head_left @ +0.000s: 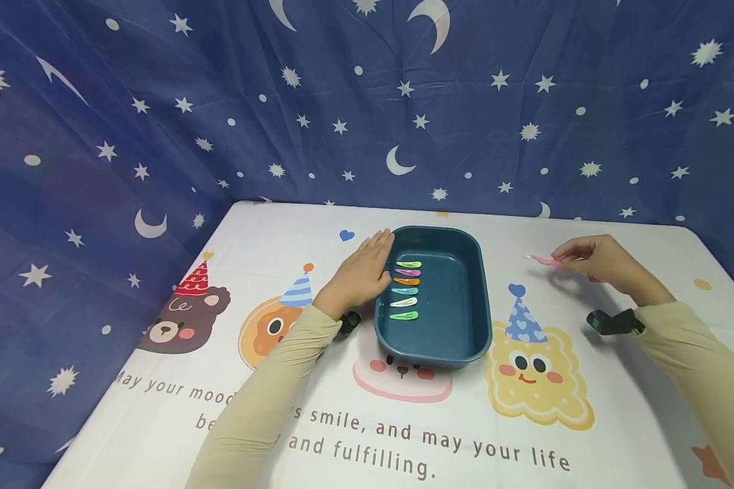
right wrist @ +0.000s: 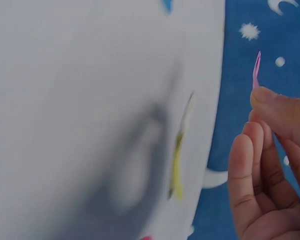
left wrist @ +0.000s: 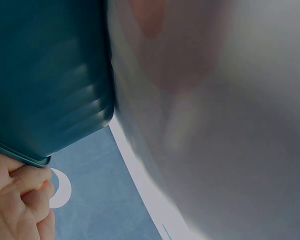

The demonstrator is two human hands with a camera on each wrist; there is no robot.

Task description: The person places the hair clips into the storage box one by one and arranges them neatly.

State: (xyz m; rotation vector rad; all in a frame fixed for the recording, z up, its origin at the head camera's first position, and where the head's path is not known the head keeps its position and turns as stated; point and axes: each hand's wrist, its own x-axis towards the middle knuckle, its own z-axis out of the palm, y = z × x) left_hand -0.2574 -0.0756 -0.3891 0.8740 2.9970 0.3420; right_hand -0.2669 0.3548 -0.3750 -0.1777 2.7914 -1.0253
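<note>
A dark teal bin [head_left: 455, 299] stands on the table with several hair clips in a column along its left side. They include a purple-pink clip [head_left: 407, 272], an orange clip [head_left: 406, 281], a blue clip [head_left: 404, 291] and a green clip [head_left: 404, 315]. My left hand [head_left: 361, 272] rests against the bin's left edge, its fingers straight; the left wrist view has the fingers at the bin's rim [left wrist: 20, 156]. Right of the bin, my right hand [head_left: 599, 261] pinches a pink hair clip [right wrist: 256, 70] between thumb and fingers, raised over the table.
In the right wrist view, a slim yellow-and-white piece [right wrist: 177, 160] lies on the table near its far edge. A small red-pink patch [head_left: 595, 278] shows below the right hand. The printed white tablecloth [head_left: 495, 462] ends at a blue starry curtain [head_left: 367, 102].
</note>
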